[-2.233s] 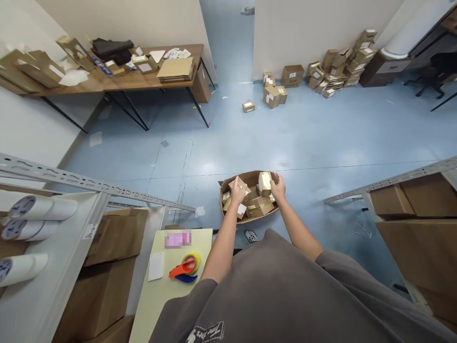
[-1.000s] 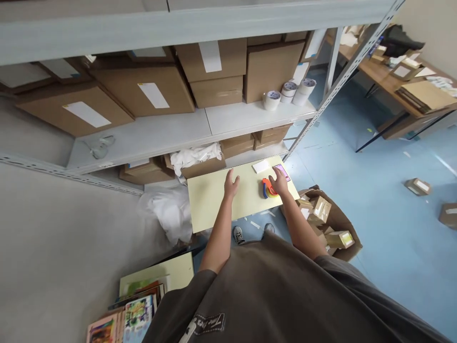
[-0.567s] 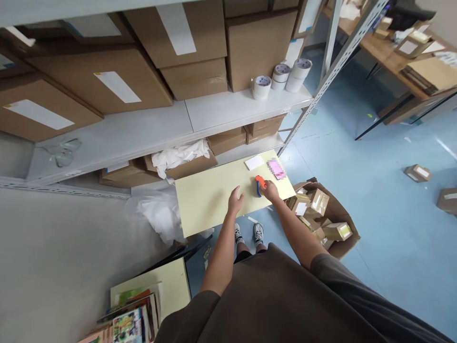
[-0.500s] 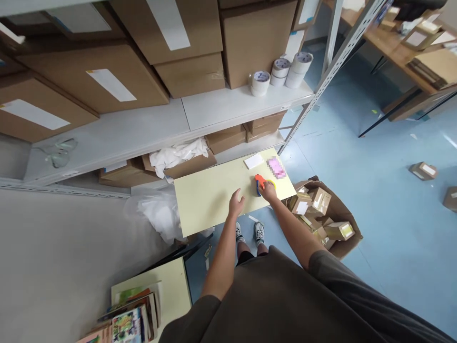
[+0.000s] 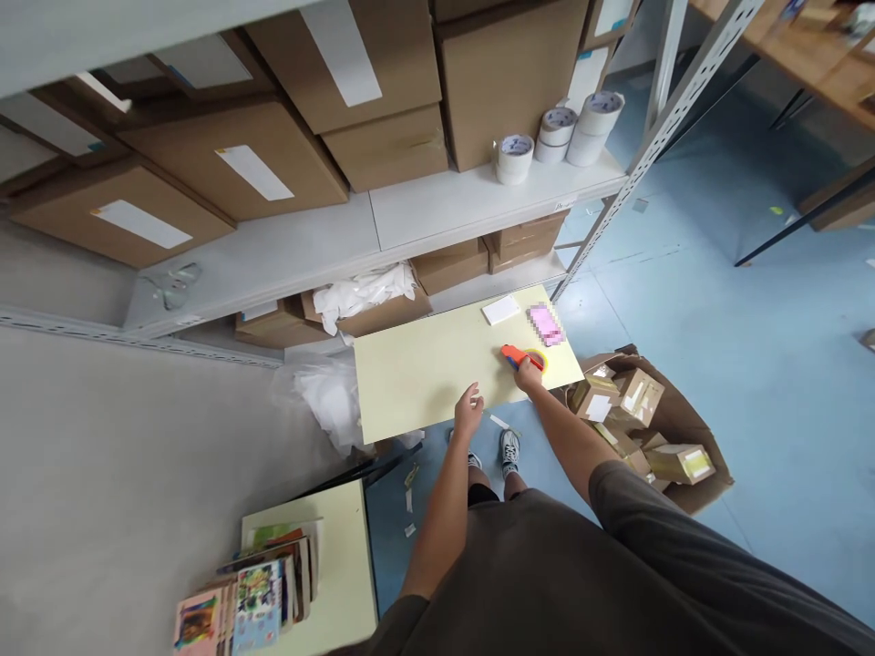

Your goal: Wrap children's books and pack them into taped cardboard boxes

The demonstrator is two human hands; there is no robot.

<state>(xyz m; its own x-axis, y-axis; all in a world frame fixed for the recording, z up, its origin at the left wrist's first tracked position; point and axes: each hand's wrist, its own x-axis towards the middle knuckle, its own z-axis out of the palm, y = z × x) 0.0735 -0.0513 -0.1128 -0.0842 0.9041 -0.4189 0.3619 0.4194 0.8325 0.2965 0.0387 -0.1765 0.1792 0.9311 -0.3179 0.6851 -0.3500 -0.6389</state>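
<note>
A tape dispenser (image 5: 512, 355) with an orange-red and blue body and a yellow roll is in my right hand (image 5: 529, 374), over the right part of a pale yellow table (image 5: 416, 369). My left hand (image 5: 468, 410) hovers by the table's front edge, its fingers apart and curved, with nothing in it. Behind the dispenser lie a white card-like pad (image 5: 501, 310) and a pink pixelated item (image 5: 545, 324).
Grey shelves (image 5: 437, 210) hold cardboard boxes (image 5: 512, 82) and white tape rolls (image 5: 514, 159). An open carton (image 5: 690, 410) of small boxes stands right of the table. Books (image 5: 258, 592) are stacked on a lower-left table. A wooden desk (image 5: 807, 46) stands at the upper right.
The view has shifted, so most things sit further right. My right hand has turned the dispenser from steeply angled to lying more sideways. My left hand's fingers have curled a little.
</note>
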